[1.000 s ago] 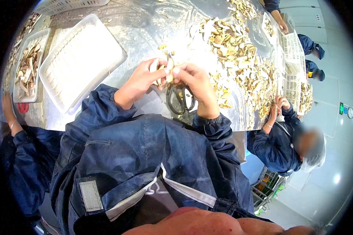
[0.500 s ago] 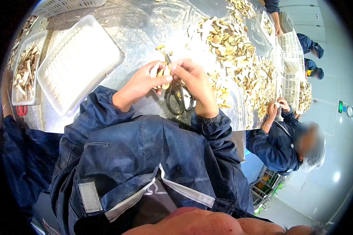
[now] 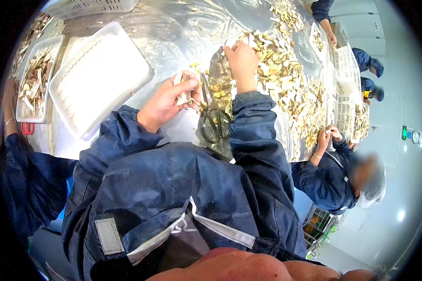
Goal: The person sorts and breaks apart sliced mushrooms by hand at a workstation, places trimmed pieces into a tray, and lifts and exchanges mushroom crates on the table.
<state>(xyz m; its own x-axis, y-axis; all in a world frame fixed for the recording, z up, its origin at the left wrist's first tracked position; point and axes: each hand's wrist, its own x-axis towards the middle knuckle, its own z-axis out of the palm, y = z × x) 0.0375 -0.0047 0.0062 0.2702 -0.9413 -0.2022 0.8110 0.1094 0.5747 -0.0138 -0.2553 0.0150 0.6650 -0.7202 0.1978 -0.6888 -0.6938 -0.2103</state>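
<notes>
Pale dried mushroom slices (image 3: 179,85) stand between the curled fingers and thumb of my left hand (image 3: 169,99). My right hand (image 3: 243,64) is over the near-left edge of a large heap of mushroom slices (image 3: 279,70). Its fingers are bent and drawn together; whatever they may hold is hidden from me. A pair of scissors with black handles (image 3: 214,125) lies on the metal table between my forearms, untouched, blades pointing away from me. A few yellowish slices (image 3: 219,88) lie beside the blades.
An upright-edged white plastic tray (image 3: 101,70) sits left of my hands. Farther left, a smaller tray (image 3: 46,110) holds brownish slices, with red handles (image 3: 27,128) nearby. A perforated white basket (image 3: 96,6) stands at the back. At right, a co-worker's hands (image 3: 327,136) handle something near more baskets (image 3: 345,110).
My right hand has left the left hand and moved away from me to the heap's edge. My left hand stays nearly in place, still with slices. The scissors handles are now uncovered.
</notes>
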